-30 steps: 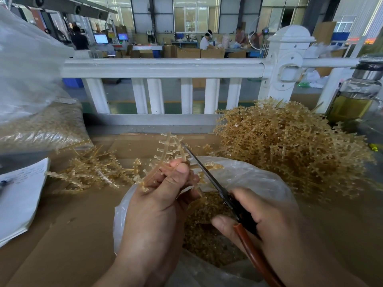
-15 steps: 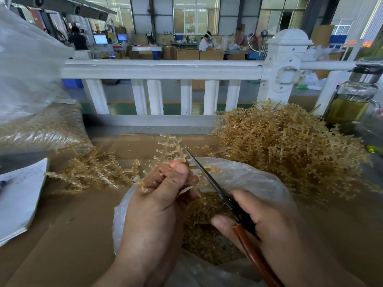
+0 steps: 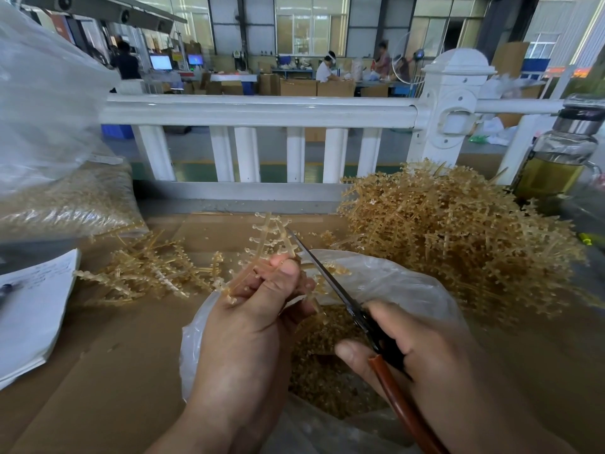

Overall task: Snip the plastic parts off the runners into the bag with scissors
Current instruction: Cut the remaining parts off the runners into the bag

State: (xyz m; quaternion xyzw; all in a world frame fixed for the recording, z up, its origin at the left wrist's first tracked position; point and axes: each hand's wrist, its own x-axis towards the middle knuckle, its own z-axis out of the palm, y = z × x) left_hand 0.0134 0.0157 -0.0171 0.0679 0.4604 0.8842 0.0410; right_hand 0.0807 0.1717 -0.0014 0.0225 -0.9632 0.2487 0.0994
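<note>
My left hand (image 3: pixel 252 322) pinches a translucent amber runner (image 3: pixel 268 237) that stands up above an open clear plastic bag (image 3: pixel 393 283). Small amber cut parts (image 3: pixel 320 365) fill the bag's bottom. My right hand (image 3: pixel 425 362) grips scissors (image 3: pixel 330 283) with brown handles. Their blades lie together and slant up-left, the tip touching the runner's right side just above my left thumb.
A big heap of uncut runners (image 3: pixel 458 237) lies to the right, a smaller heap of stripped ones (image 3: pixel 147 273) to the left. A filled bag (image 3: pixel 65 198) and a paper pad (image 3: pixel 29 309) sit at the left. A glass bottle (image 3: pixel 556 162) stands far right by the white railing (image 3: pixel 262 109).
Hardly anything has moved. Both hands keep their hold, and the scissors stay against the runner in the same slant.
</note>
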